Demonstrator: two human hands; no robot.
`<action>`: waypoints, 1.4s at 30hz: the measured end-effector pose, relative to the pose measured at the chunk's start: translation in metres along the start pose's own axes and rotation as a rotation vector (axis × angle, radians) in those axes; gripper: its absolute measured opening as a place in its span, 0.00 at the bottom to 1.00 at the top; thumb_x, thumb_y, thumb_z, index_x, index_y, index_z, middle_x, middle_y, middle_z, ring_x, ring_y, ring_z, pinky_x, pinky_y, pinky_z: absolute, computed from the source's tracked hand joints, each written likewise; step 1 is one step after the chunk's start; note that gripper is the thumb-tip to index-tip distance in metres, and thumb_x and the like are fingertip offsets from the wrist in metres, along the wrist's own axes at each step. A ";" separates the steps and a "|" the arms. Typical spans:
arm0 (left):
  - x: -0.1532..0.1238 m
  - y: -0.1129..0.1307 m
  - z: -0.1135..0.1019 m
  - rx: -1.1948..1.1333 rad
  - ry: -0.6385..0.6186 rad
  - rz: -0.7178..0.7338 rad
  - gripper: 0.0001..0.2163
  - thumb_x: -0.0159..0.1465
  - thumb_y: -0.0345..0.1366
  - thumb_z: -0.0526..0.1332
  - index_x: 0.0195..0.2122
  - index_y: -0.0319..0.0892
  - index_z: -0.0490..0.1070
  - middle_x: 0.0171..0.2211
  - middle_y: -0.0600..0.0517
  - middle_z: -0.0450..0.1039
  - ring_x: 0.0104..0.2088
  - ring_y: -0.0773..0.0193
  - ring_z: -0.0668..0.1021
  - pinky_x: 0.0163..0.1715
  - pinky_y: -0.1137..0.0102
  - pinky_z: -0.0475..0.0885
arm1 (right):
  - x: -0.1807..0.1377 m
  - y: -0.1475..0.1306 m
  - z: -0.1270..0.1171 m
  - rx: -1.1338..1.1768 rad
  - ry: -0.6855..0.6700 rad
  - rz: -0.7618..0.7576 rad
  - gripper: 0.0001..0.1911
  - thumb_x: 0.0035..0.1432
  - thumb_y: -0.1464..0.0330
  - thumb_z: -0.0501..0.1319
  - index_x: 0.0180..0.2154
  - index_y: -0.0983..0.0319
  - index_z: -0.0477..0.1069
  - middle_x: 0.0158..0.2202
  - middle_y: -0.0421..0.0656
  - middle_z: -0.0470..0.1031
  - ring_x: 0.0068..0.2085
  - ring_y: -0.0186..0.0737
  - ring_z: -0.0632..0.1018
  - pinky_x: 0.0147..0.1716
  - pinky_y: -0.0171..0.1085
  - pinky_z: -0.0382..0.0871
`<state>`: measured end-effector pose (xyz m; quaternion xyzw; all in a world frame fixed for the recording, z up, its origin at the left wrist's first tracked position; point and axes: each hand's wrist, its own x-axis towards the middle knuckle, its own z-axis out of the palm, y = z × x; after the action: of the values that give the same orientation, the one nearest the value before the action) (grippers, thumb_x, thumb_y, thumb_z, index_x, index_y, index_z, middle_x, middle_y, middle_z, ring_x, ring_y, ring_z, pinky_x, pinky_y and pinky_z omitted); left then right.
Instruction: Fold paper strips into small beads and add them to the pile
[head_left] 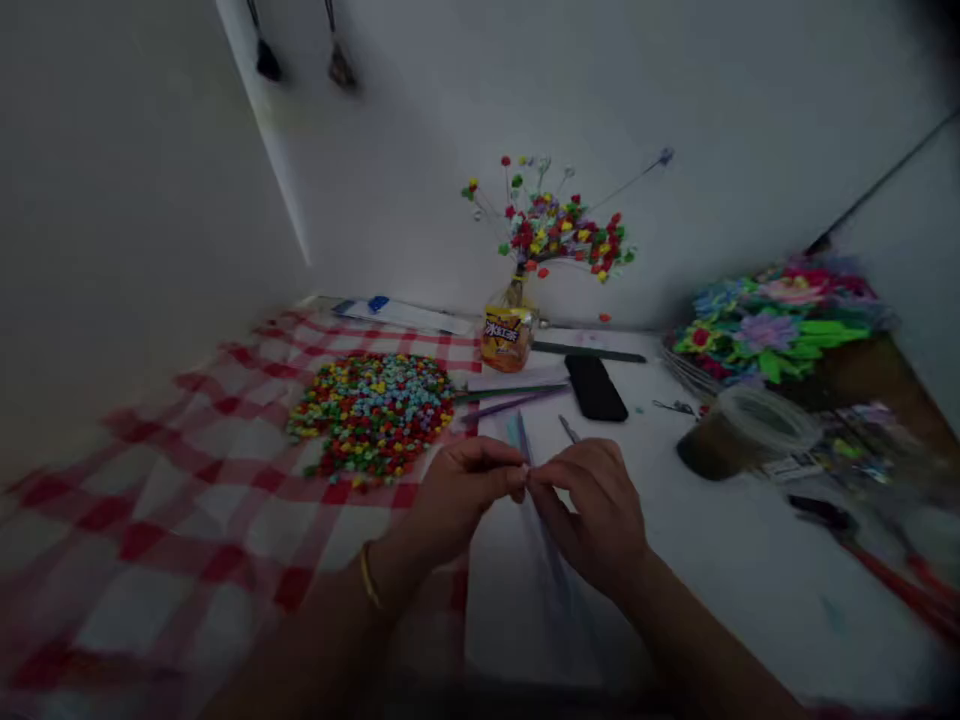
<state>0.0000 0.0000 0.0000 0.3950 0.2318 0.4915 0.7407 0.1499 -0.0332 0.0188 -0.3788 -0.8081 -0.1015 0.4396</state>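
Note:
My left hand [466, 490] and my right hand [596, 505] meet in front of me, thumbs and fingertips pinched together. Between the fingertips is something small and pale, too dim and blurred to name. Long bluish-purple strips [553, 560] lie on the white surface under my hands, running toward me; whether they connect to what I pinch, I cannot tell. Left of my hands is a heap of small multicoloured star-like pieces [379, 410]. Just beyond my right hand the tip of a thin pen-like tool [568, 428] shows. A yellow bracelet [369, 575] circles my left wrist.
Red-and-white checked cloth [225, 480] covers the left side. Behind my hands are a black phone [595, 387], purple and green strips [514, 400], and an orange labelled container [506, 338] with beaded stems [559, 230]. At right are a dark-filled cup [739, 435] and bright flowers [780, 310].

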 end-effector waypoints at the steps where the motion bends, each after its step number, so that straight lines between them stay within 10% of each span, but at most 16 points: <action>1: -0.001 0.001 0.001 0.006 -0.003 -0.006 0.06 0.46 0.29 0.70 0.25 0.38 0.76 0.20 0.53 0.74 0.22 0.69 0.74 0.26 0.73 0.67 | 0.000 0.002 -0.003 0.053 0.015 -0.007 0.05 0.52 0.77 0.62 0.31 0.62 0.68 0.26 0.43 0.72 0.29 0.39 0.71 0.32 0.42 0.62; 16: -0.002 0.000 -0.005 0.126 -0.046 0.004 0.05 0.47 0.27 0.69 0.27 0.39 0.78 0.20 0.53 0.74 0.23 0.71 0.73 0.26 0.75 0.68 | -0.001 0.007 -0.007 0.121 -0.109 0.047 0.04 0.55 0.76 0.58 0.32 0.61 0.65 0.29 0.42 0.70 0.33 0.39 0.70 0.36 0.42 0.62; 26: -0.004 0.001 0.001 0.223 0.001 0.102 0.05 0.48 0.27 0.69 0.27 0.41 0.79 0.22 0.52 0.76 0.23 0.69 0.75 0.26 0.74 0.71 | -0.004 0.007 -0.006 0.291 -0.167 0.407 0.05 0.58 0.70 0.56 0.29 0.60 0.66 0.25 0.38 0.68 0.30 0.35 0.70 0.30 0.36 0.65; 42: -0.004 0.002 0.001 -0.027 -0.076 -0.089 0.05 0.51 0.32 0.68 0.26 0.37 0.74 0.20 0.53 0.73 0.19 0.71 0.72 0.21 0.75 0.65 | -0.002 0.010 -0.007 0.085 -0.058 -0.019 0.04 0.56 0.75 0.58 0.33 0.60 0.68 0.30 0.43 0.72 0.33 0.39 0.72 0.37 0.43 0.64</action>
<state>-0.0023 -0.0037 0.0018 0.3926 0.2141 0.4460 0.7753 0.1619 -0.0306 0.0193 -0.3549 -0.8275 -0.0600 0.4309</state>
